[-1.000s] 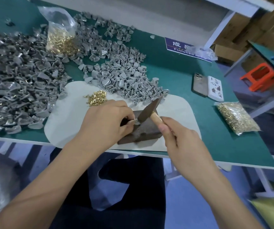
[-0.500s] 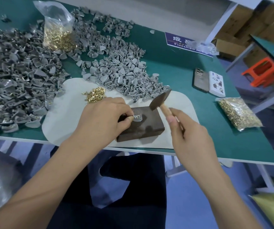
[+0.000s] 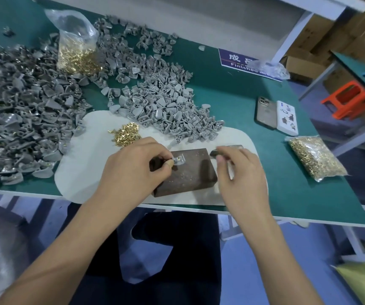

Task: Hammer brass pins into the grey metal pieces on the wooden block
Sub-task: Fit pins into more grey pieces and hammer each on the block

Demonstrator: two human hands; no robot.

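A dark wooden block sits on a white mat at the table's front edge. On the block's top left lies a grey metal piece with a brass pin in it, pinched by my left hand. My right hand grips a small hammer; its dark head lies low just right of the block's far corner, and the handle is hidden in my palm. A small heap of loose brass pins lies on the mat behind my left hand.
Large piles of grey metal pieces cover the left and middle of the green table. A bag of brass pins stands at the back, another bag lies right. A phone and white box lie right.
The hammer was down on the piece, then lifted, and has now swung right and down beside the block. My left hand still pinches the grey piece on the block.
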